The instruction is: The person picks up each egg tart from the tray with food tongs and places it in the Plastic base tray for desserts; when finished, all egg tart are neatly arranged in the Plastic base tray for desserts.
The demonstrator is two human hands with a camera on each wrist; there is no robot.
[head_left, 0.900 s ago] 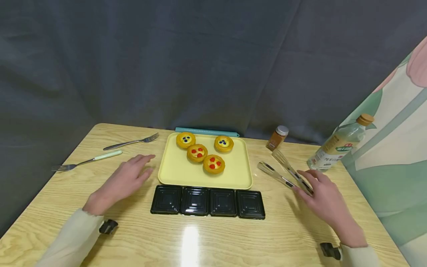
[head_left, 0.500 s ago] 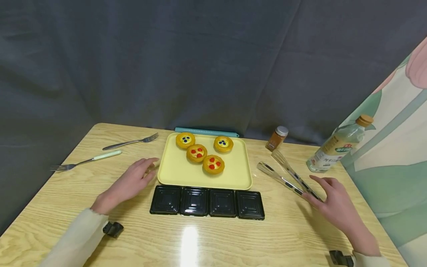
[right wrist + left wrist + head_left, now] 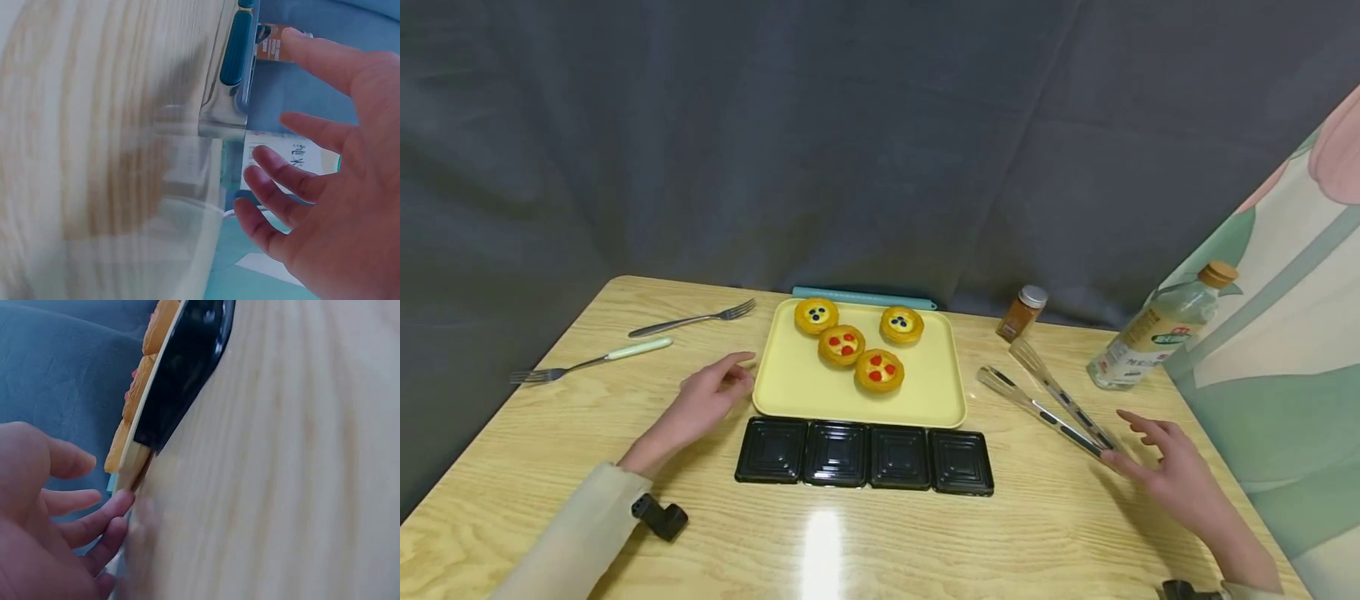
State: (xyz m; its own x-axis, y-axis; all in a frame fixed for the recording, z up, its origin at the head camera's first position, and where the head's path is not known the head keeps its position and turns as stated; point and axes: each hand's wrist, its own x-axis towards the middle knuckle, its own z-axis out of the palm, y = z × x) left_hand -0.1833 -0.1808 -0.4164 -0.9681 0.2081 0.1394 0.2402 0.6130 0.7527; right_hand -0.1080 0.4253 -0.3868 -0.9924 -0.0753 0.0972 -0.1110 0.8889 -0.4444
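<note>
Metal tongs (image 3: pixel 1075 411) lie splayed, right of frame centre. Expect light, springy, smooth arms; grasp at the dark grip inserts (image 3: pixel 237 50). Right hand (image 3: pixel 1180 477), alongside, and left hand (image 3: pixel 709 397), near the yellow tray (image 3: pixel 927 383): fingers relaxed, nothing held.

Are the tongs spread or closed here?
Spread. In the head view, the tongs fan out from their end by the right hand, leaving a clear gap between the tips.
</note>
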